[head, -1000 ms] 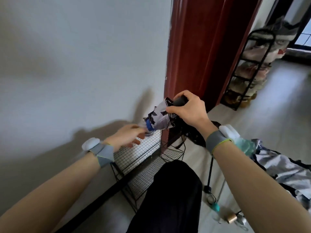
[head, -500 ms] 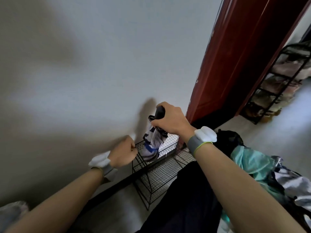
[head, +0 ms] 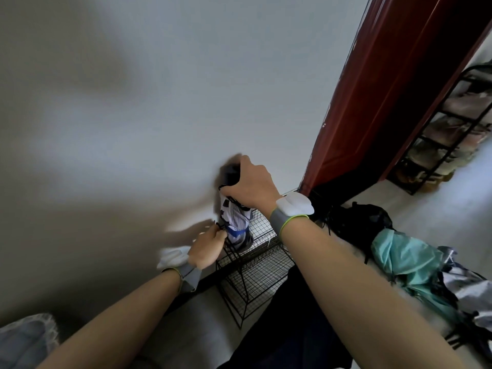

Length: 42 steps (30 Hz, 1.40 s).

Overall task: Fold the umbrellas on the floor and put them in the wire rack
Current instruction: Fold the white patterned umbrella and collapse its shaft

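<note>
The right hand [head: 251,186] has its grip clamped tight on the dark handle [head: 230,174] of the folded patterned umbrella [head: 235,217], fingers wrapped fully round it. The umbrella stands nearly upright against the wall, its lower end inside the top of the wire rack [head: 255,278]. The left hand [head: 207,247] sits at the rack's upper edge, just beside the umbrella's blue band. Its fingers are curled, but whether its grip pinches wire or fabric cannot be told. A teal umbrella [head: 402,259] and a black umbrella [head: 356,222] lie on the floor [head: 426,203] to the right.
</note>
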Tool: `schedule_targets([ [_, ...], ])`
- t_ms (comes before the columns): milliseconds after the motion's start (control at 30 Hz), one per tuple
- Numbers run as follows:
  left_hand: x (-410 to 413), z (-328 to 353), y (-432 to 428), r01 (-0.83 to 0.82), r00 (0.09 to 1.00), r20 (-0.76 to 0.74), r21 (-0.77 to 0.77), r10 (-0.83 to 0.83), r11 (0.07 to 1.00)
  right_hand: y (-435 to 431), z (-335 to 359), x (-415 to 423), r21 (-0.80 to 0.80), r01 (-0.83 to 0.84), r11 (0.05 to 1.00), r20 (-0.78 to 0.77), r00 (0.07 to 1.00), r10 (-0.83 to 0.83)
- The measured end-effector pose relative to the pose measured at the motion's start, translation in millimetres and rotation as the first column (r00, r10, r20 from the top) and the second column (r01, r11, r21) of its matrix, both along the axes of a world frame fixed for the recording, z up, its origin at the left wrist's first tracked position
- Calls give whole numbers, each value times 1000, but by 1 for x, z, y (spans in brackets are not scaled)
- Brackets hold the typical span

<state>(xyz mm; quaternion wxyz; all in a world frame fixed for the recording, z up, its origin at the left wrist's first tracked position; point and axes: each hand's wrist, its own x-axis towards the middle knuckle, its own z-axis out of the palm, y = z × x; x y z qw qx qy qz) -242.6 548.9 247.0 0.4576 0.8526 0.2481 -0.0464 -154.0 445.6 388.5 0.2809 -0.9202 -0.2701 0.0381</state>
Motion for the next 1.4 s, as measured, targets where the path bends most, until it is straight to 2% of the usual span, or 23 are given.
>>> schedule_targets([
  [100,1,2,-4,-7,1000,-9,-6,6,1000,9,2,1,-87,65,994,19,998,-63],
  [200,1,4,-3,-16,1000,-22,4,16,1000,14,7,4,-139,44,989,9,999,-43],
  [500,-3,5,0,7,999,-51,43,-5,999,12,1,11,-84,27,996,-52,998,-32],
  [733,0,-1,-5,-34,998,-56,108,40,994,3,-6,7,48,92,995,-89,992,-87],
  [1000,-1,9,-6,3,996,-91,167,13,986,-3,1,12,-4,63,998,-118,991,-63],
  [1167,3,15,-1,135,981,-173,244,-94,961,-9,9,9,-135,48,990,-2,999,-49],
  [1300,7,26,-5,216,959,-252,364,-127,906,-8,17,6,-375,102,921,212,977,-22],
  [1400,8,33,-7,284,936,-317,426,-152,859,-10,21,6,-409,102,907,252,968,5],
])
